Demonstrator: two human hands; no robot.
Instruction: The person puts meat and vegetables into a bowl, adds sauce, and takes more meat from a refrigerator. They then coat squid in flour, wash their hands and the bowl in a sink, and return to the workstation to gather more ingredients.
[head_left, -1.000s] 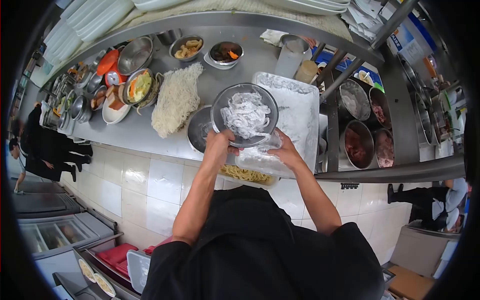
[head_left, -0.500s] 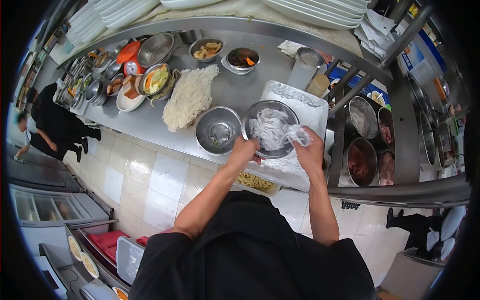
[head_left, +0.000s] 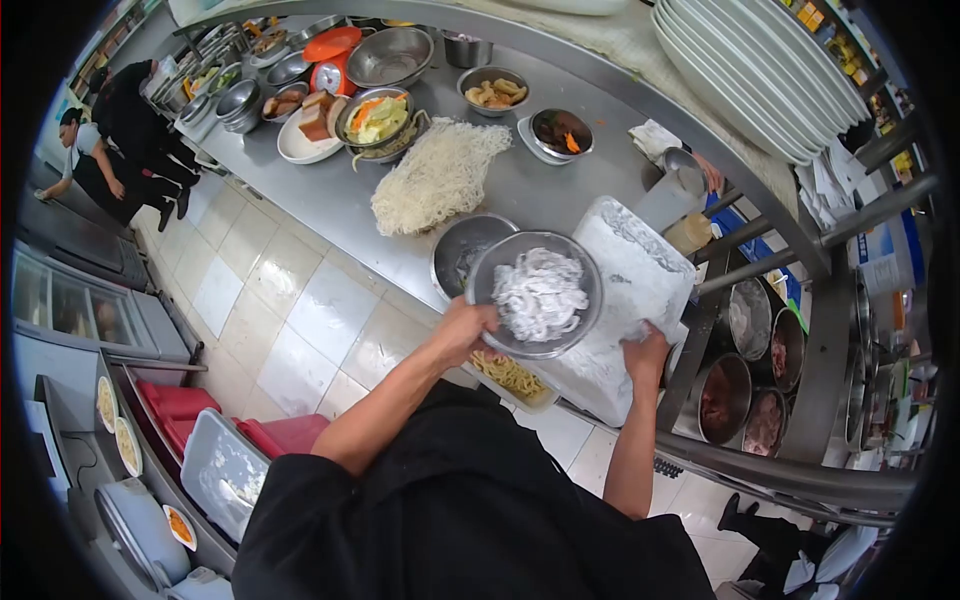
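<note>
Centre frame: left hand (head_left: 466,330) gripping rim of steel bowl (head_left: 535,295) of white noodles (head_left: 540,293); right hand (head_left: 645,352) clasping floured tray (head_left: 630,290) edge.

On the counter (head_left: 330,205), a bowl of flat noodles (head_left: 537,293) sits held at its left rim by the left hand (head_left: 463,331), above a second bowl (head_left: 462,250) behind and to its left and beside a tray (head_left: 625,300) on its right, whose near edge the right hand (head_left: 645,351) grips. A pile of thin noodles (head_left: 435,177) lies behind the bowls, with several dishes of food (head_left: 375,118) further back and left. A container of noodles (head_left: 510,376) sits under the held bowl at the counter's near edge, and pots (head_left: 745,395) stand in a row right of the tray.
</note>
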